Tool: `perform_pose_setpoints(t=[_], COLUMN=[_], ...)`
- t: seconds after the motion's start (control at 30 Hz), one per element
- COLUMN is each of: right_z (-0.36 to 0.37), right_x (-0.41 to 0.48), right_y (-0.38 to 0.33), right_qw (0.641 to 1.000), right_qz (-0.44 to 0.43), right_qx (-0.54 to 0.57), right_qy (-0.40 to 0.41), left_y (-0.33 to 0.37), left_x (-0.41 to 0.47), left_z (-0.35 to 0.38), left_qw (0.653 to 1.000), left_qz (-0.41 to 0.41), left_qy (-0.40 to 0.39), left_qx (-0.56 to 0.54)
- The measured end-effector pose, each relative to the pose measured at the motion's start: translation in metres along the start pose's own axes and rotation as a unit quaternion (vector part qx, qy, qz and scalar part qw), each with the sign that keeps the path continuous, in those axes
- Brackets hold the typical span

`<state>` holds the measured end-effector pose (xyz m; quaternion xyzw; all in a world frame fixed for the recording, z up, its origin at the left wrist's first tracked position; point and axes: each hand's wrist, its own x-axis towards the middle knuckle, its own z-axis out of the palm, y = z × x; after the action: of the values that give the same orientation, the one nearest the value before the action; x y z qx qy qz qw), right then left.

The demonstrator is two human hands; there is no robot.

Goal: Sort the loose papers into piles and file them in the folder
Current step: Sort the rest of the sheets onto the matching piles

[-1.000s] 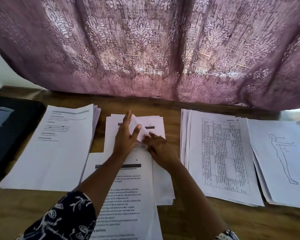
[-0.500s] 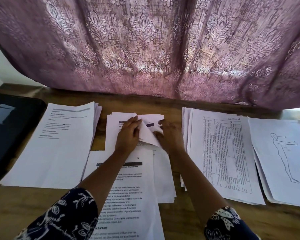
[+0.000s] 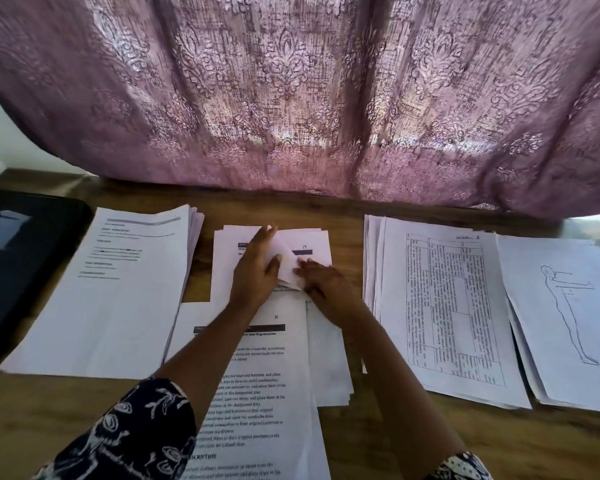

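As the papers lie across the table (image 3: 361, 445), entries run left to right.

1. Folder (image 3: 18, 271): black, at the far left edge, well apart from both hands; the left hand is the nearer.
2. Left pile (image 3: 118, 306): text sheets, just beside the folder, long axis running away from the person.
3. Middle pile (image 3: 227, 271): far centre, under both hands, same axis. A near sheet (image 3: 264, 393) overlaps its near end.
4. Left hand (image 3: 255, 275): over the middle pile, fingers straight and pointing away, thumb set against the top sheet, which it pinches.
5. Top sheet (image 3: 286, 263): the item in hand; curled up off the middle pile, lying between the two hands and touching both.
6. Right hand (image 3: 328, 289): just right of the top sheet, fingertips at its near edge; whether they pinch or only press cannot be told.
7. Grid pile (image 3: 447, 306): right of centre, near the right hand.
8. Figure pile (image 3: 568, 306): far right, overlapping the grid pile's edge.

Judgement: lifting the top sheet clear depends on the left hand's pinch; leftward destinations suit that hand, rightward ones the other.
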<state>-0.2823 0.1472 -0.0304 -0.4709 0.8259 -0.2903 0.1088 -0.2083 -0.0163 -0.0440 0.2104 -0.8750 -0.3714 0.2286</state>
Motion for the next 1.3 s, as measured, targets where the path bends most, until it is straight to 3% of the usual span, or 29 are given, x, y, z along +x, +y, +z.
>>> perform_pose_setpoints(t=[0.1,0.2,0.37,0.5,0.57,0.67,0.73,0.93,1.07,1.2,1.3], right_z=[-0.016,-0.017,-0.014,-0.011,-0.005,0.0,0.004,-0.014,-0.016,-0.013,-0.014], right_x=[0.019,0.033,0.029,0.018,0.008,-0.004,-0.006,0.012,0.034,0.031,0.027], right_y=[0.007,0.02,0.008,-0.01,-0.015,-0.018,-0.016,-0.001,0.016,0.015,0.006], right_qw=[0.995,0.989,0.982,0.963,0.966,0.996,0.999,0.995,0.988,0.98,0.985], right_qz=[0.072,0.098,0.109,0.215,0.166,0.047,0.01,0.076,0.099,0.081,0.128], right_qx=[0.017,-0.109,-0.15,0.064,0.117,0.006,-0.042,0.027,-0.122,-0.181,-0.083], right_qy=[0.061,0.002,0.031,0.152,0.159,0.072,0.031,0.057,-0.004,0.007,0.08], left_y=[-0.007,-0.007,-0.006,-0.004,0.0,0.006,0.01,-0.005,-0.005,-0.001,0.001], left_x=[0.001,0.0,0.0,-0.001,-0.003,-0.005,-0.003,0.001,0.001,0.0,-0.001], left_z=[0.003,0.004,0.003,0.002,0.0,-0.004,-0.005,0.001,0.001,-0.001,-0.002], left_qw=[0.998,0.998,0.998,0.999,0.999,0.99,0.99,0.999,0.999,0.999,0.999], left_qz=[0.025,0.01,0.006,0.004,-0.016,-0.036,-0.039,0.01,0.009,0.004,-0.001], left_qy=[-0.015,-0.022,-0.03,-0.027,-0.025,-0.014,-0.013,-0.023,-0.033,-0.035,-0.038], left_qx=[0.053,0.054,0.049,0.029,-0.028,-0.134,-0.134,0.024,0.04,0.034,0.025])
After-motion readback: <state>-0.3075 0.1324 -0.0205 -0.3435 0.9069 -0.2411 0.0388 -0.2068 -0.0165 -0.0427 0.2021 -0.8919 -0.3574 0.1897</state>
